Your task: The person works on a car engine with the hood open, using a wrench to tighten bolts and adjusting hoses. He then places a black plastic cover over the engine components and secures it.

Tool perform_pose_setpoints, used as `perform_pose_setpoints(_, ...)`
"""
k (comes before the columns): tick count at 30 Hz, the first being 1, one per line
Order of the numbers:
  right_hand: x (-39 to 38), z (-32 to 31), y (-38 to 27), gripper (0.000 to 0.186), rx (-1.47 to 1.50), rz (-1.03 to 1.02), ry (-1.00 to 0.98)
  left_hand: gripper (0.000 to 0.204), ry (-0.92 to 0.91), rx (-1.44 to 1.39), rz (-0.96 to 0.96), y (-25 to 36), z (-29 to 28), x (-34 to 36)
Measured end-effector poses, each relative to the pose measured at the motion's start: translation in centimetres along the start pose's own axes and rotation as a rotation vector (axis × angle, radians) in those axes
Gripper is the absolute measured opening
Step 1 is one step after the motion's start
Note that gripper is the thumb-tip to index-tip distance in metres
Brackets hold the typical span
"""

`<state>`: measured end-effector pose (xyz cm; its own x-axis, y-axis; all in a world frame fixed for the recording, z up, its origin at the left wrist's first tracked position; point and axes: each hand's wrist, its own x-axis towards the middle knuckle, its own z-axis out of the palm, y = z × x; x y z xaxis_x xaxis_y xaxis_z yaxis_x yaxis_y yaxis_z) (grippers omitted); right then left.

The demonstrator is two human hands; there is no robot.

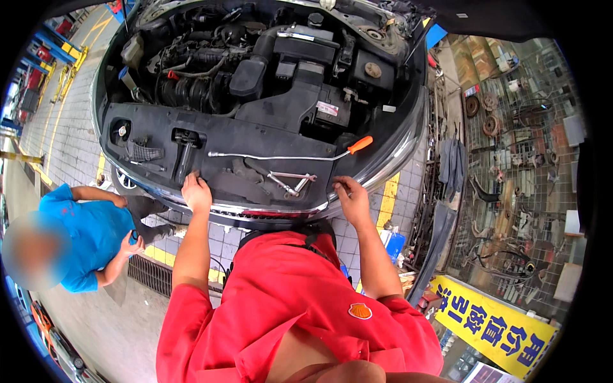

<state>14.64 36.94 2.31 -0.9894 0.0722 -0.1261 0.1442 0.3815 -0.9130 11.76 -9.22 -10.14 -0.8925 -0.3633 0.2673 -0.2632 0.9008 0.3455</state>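
My left hand (196, 193) is at the front edge of a car's black radiator cover (223, 135), fingers bent and drawn together, close to the lower end of a metal bar in the hood latch opening (187, 142). Whatever those fingers grip is hidden. Over the cover's right front corner, my right hand (351, 196) has thumb and fingers pinched; anything between them is too small to make out. A long thin metal tool with an orange handle (361, 145) lies across the cover. Below it rest metal wrenches (295, 183) beside a dark torn-looking piece (239, 182).
The open engine bay holds the engine (198, 70), a battery (332, 108) and a ratchet-like metal tool (305, 36) on a black box. A person in a blue shirt (96, 223) stands at left. Parts hang on a wire rack (517, 147) at right, above a yellow banner (488, 325).
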Motion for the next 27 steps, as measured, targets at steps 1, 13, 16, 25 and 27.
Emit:
perform_pose_setpoints(1,0.1,-0.8,0.2,0.021,0.003,0.013,0.011,0.025,-0.010,-0.008,-0.010,0.2,0.2,0.0)
perform_pose_setpoints(13,14.0,-8.8,4.6,0.016,-0.072,-0.197,0.470,0.030,0.040,-0.007,-0.025,2.3,-0.8,0.1)
perform_pose_setpoints(16,16.6,-9.2,7.8,0.017,-0.070,-0.189,0.570,0.034,0.010,0.010,-0.035,2.4,-0.5,0.3)
perform_pose_setpoints(25,16.9,-8.0,6.1,0.011,-0.514,-0.383,0.565,0.033,-0.006,0.036,-0.056,2.5,-1.0,0.2)
perform_pose_setpoints(27,17.1,-8.0,5.9,0.010,-0.522,-0.394,0.564,0.033,0.001,0.005,-0.040,2.2,-0.8,0.3)
